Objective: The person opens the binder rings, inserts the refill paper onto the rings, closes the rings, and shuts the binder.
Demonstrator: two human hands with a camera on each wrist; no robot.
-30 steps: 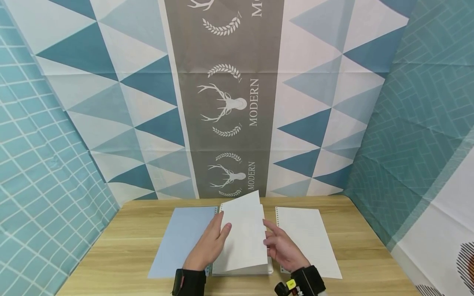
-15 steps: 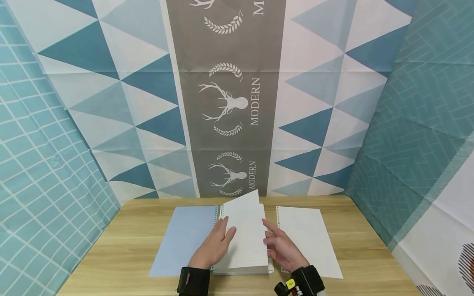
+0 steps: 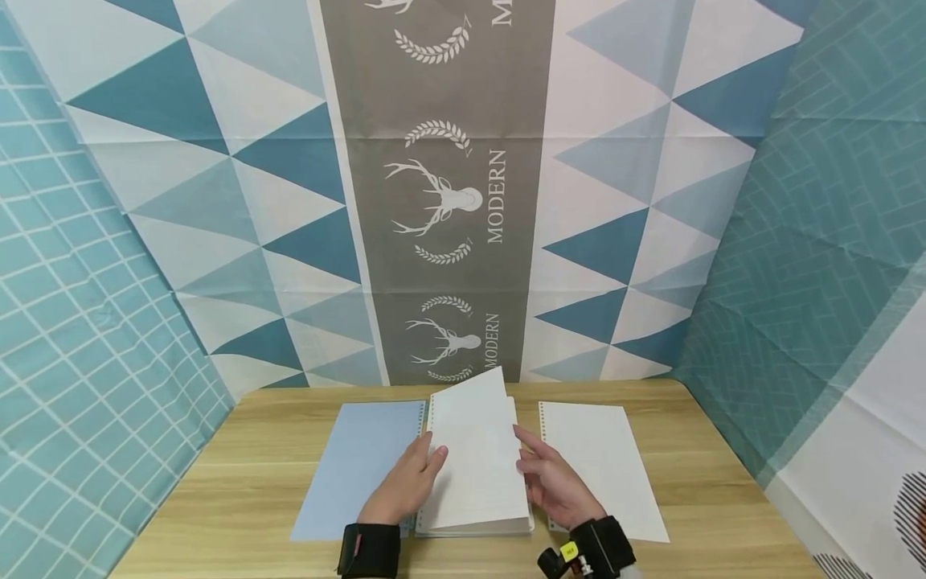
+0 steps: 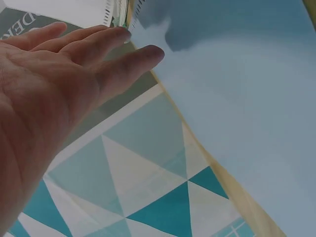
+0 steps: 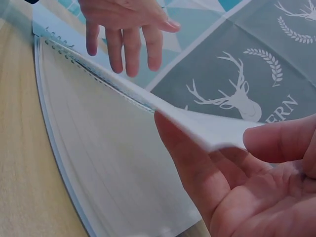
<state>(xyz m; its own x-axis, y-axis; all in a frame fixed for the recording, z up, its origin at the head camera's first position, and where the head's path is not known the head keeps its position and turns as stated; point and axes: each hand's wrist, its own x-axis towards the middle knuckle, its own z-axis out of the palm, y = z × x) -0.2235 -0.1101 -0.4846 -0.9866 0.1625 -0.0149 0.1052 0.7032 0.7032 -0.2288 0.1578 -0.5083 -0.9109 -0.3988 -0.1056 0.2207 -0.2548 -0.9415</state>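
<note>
A loose-leaf notebook lies open, its pale blue cover (image 3: 362,458) folded out to the left and its stack of white pages (image 5: 108,158) on the right. My right hand (image 3: 560,482) pinches the right edge of a lifted white sheet (image 3: 473,450) between thumb and fingers. That sheet slants above the stack, its far corner raised. My left hand (image 3: 403,482) hovers by the punched binding edge with fingers nearly straight, holding nothing. In the left wrist view the left hand (image 4: 54,84) shows its palm beside the blue cover (image 4: 237,98). Whether its fingertips touch the paper I cannot tell.
A white punched sheet (image 3: 604,474) lies on the wooden table (image 3: 239,474) to the right of the notebook. Behind the table's far edge hangs a patterned cloth (image 3: 448,201) with triangles and deer heads. Tiled-pattern cloths (image 3: 87,322) hang at the sides.
My left hand has shifted slightly right, then back left and nearer to me along the binding edge. The right hand keeps its pinch on the sheet, almost still.
</note>
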